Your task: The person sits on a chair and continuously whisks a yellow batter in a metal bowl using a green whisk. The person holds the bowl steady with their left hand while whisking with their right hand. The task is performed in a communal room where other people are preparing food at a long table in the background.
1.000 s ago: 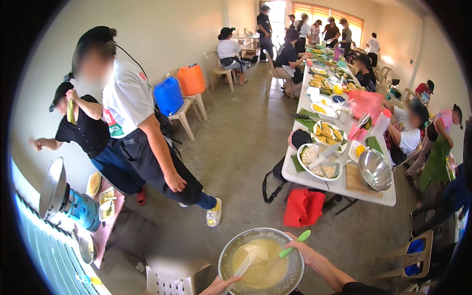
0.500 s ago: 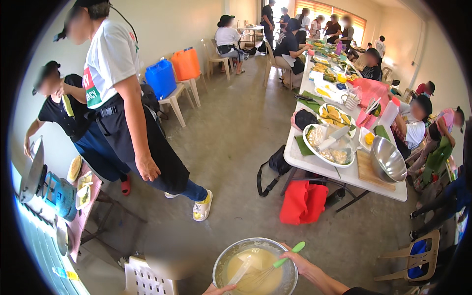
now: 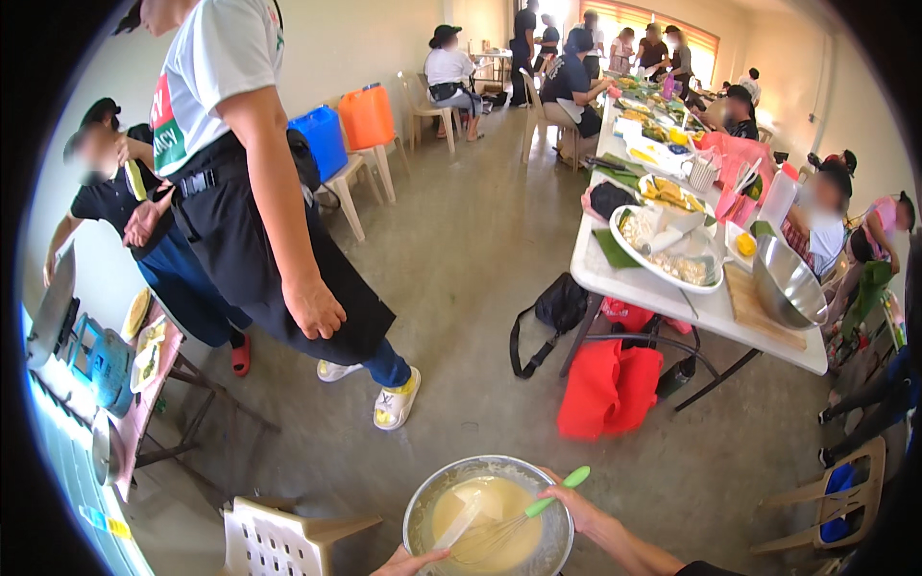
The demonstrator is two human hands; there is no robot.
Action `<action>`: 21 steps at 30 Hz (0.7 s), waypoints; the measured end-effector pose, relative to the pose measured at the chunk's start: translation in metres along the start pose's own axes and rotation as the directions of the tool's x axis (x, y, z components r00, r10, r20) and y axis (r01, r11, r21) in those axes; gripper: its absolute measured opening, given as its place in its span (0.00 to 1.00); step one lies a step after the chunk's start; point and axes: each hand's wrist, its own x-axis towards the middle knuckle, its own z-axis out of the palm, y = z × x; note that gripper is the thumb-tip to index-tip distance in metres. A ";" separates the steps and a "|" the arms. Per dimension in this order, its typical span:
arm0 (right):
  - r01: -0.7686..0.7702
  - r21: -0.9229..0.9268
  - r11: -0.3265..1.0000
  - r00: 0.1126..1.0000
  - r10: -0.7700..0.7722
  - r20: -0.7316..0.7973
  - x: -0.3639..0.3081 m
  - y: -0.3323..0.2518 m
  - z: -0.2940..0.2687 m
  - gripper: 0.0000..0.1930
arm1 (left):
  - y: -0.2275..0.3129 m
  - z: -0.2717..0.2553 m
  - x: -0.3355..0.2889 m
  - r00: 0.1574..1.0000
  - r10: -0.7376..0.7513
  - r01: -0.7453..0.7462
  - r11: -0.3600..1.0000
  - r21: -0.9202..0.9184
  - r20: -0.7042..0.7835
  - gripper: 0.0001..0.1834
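At the lower middle I carry a metal mixing bowl (image 3: 420, 499) with pale, smooth batter (image 3: 519, 547) in it. My left hand (image 3: 411, 560) is closed on the near-left rim, its thumb against the end of a pale spatula (image 3: 461, 523) that slants into the batter. The right rim is gripped by my right hand (image 3: 569, 503), fingers partly hidden behind the bowl. Beside that thumb lies the green handle of a whisk (image 3: 562, 488); its wires dip into the batter.
A person in a white shirt (image 3: 226, 67) stands close at left, near a gas tank (image 3: 101, 365) on a low table. A plastic chair (image 3: 279, 542) is by the bowl. At right stands a long table (image 3: 624, 274) with platters and a steel bowl (image 3: 788, 283); a red bag (image 3: 610, 389) lies below.
The long table and red bag now sit farther right in view, and the bowl slightly left. The person in the white shirt appears larger. Both my hands keep their hold on the bowl.
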 end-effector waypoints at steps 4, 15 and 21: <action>0.005 0.009 1.000 1.000 -0.005 0.003 0.003 0.014 -0.002 0.29 | -0.018 -0.005 0.008 0.998 -0.046 0.047 0.999 0.017 -0.047 0.43; 0.017 -0.003 1.000 0.997 -0.017 0.081 -0.033 0.064 0.028 0.27 | -0.080 -0.009 -0.047 0.997 -0.008 0.007 1.000 -0.019 -0.072 0.43; 0.001 -0.029 1.000 0.993 0.002 0.117 -0.053 0.106 0.050 0.25 | -0.120 -0.010 -0.095 0.997 0.048 -0.048 0.999 -0.002 -0.055 0.46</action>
